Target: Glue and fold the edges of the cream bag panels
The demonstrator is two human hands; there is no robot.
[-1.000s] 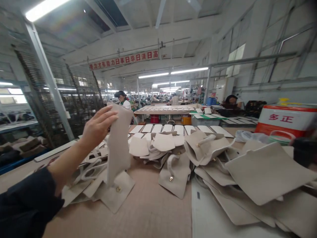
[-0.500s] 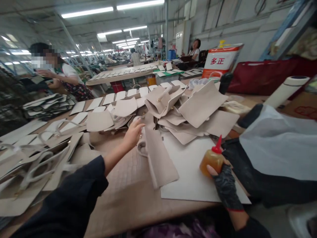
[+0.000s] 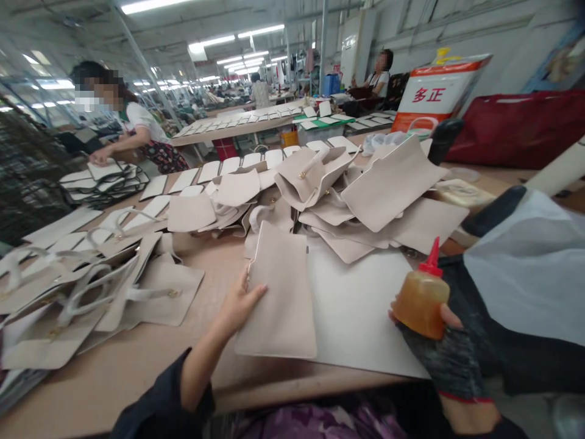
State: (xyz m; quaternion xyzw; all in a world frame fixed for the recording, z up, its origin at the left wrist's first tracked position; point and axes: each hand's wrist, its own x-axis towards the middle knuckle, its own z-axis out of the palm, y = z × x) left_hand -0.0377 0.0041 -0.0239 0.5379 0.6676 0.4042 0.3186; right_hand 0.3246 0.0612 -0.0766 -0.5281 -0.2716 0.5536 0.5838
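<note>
My left hand (image 3: 242, 305) grips the left edge of a beige leather bag panel (image 3: 283, 299), thumb on its face and the other fingers behind. The panel stands tilted towards me, and a pale looped handle (image 3: 262, 213) shows just past its top. In my right hand (image 3: 450, 341), which wears a dark fingerless glove, is a squeeze bottle of amber liquid (image 3: 423, 299) with a red pointed nozzle, held upright. Between the hands lies a white board (image 3: 361, 305), partly covered by the panel.
Beige bag pieces (image 3: 388, 189) are heaped behind the board, and more with handles (image 3: 114, 286) lie at the left. White panels (image 3: 208, 172) line the table's far side. A white-and-orange can (image 3: 434, 91) and red bag (image 3: 521, 125) stand back right. A co-worker (image 3: 141, 128) handles a stack.
My left hand has drawn the bag panel nearer and turned its broad face towards me. The bottle in my right hand now appears further right. The co-worker's hands have lowered onto the stack.
</note>
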